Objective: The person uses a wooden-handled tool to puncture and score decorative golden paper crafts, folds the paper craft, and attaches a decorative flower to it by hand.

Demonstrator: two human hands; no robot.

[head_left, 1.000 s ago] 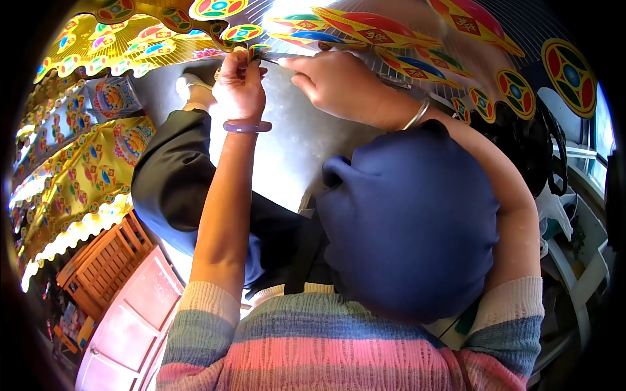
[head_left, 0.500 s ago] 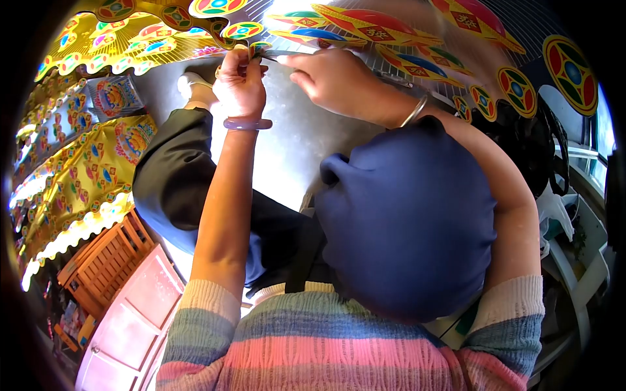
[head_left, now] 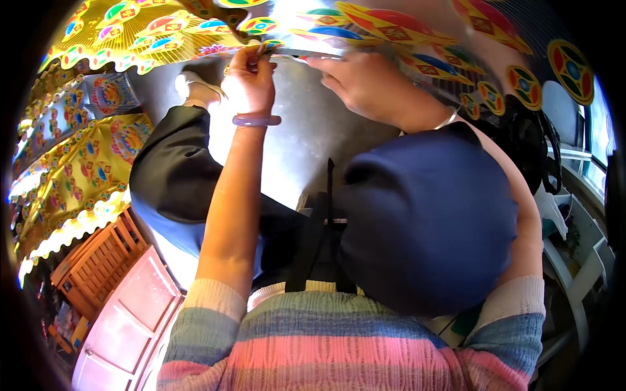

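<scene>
My left hand (head_left: 251,85), with a purple bangle (head_left: 256,120) at the wrist, is closed in a pinch at the scalloped edge of a shiny gold sheet (head_left: 186,40) printed with colourful medallions. To its right, my right hand (head_left: 368,85) has its fingers curled, with the index finger along a thin grey blade-like tool (head_left: 297,54). The tool points left toward my left fingertips; its exact kind is unclear. Printed red, blue and green shapes (head_left: 391,29) spread above my right hand. A silver bangle (head_left: 447,119) circles the right wrist.
A dark blue rounded cloth shape (head_left: 430,221) fills the space between my arms. More patterned gold sheets (head_left: 85,169) hang at the left. Below them are a slatted wooden chair (head_left: 104,260) and a pink cabinet (head_left: 134,319). A black bag (head_left: 521,143) and pale furniture (head_left: 580,260) stand at the right.
My right hand has drawn away to the right, widening the gap from my left hand. My left hand has shifted slightly right, still pinching the sheet's edge.
</scene>
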